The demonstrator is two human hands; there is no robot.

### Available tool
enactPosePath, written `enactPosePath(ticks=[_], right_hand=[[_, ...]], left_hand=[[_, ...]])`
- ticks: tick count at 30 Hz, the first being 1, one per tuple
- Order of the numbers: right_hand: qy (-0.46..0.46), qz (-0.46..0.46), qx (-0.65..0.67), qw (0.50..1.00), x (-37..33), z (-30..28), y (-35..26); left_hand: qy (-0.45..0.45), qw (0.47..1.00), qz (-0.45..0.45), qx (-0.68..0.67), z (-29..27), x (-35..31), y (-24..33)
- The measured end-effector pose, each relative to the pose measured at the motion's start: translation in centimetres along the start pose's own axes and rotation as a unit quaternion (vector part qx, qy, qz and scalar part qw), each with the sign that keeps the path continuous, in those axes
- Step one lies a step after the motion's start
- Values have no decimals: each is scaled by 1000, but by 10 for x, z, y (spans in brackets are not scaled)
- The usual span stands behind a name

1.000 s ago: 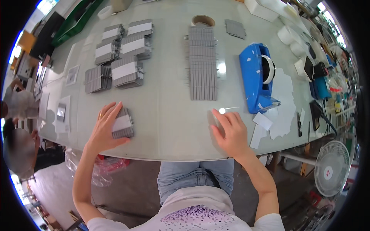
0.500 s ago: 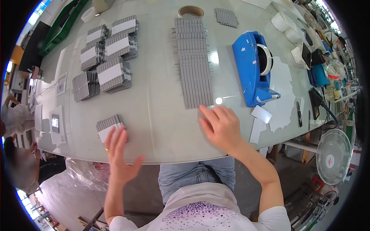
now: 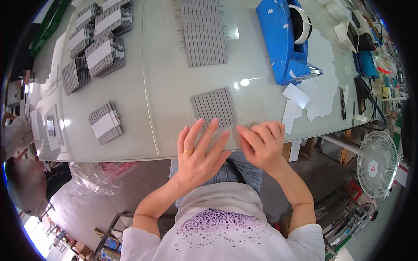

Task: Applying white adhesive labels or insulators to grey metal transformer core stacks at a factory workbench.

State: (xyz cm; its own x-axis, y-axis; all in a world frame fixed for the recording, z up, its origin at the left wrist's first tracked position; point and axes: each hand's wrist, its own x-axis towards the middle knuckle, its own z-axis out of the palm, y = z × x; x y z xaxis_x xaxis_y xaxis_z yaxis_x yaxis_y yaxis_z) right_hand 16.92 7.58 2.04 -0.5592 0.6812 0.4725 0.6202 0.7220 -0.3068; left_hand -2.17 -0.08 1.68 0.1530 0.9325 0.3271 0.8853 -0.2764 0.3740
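Observation:
A flat panel of grey ribbed strips (image 3: 213, 106) lies at the near edge of the table, with thin pins or wires sticking out at its sides. My left hand (image 3: 196, 154), a ring on one finger, is open with fingers spread. Its fingertips reach the panel's near edge; whether they touch it I cannot tell. Just right of the panel's near corner, my right hand (image 3: 265, 143) has its fingers loosely bent and apart, with nothing visible in them. Farther off lies a long overlapping row of the same grey panels (image 3: 204, 43).
A small banded stack of grey pieces (image 3: 106, 123) lies at left, with several more banded stacks (image 3: 104, 56) behind it. A blue tape dispenser (image 3: 278, 48) stands at right, near white paper pieces (image 3: 296, 95) and a dark slim tool (image 3: 342, 103). A fan (image 3: 374, 165) stands beyond the table.
One grey panel now lies apart from the long row, close to the table's front edge. My left hand has left the small banded stack and come right. The view has tipped nearer my body.

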Motion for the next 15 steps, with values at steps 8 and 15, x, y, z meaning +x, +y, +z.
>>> enactPosePath(ticks=[8, 15], right_hand=[[9, 1, 7, 1000, 1, 4, 4], [10, 7, 5, 1000, 1, 5, 4]], left_hand=[[18, 998, -10, 54, 14, 8, 8], [7, 996, -3, 84, 15, 7, 6]])
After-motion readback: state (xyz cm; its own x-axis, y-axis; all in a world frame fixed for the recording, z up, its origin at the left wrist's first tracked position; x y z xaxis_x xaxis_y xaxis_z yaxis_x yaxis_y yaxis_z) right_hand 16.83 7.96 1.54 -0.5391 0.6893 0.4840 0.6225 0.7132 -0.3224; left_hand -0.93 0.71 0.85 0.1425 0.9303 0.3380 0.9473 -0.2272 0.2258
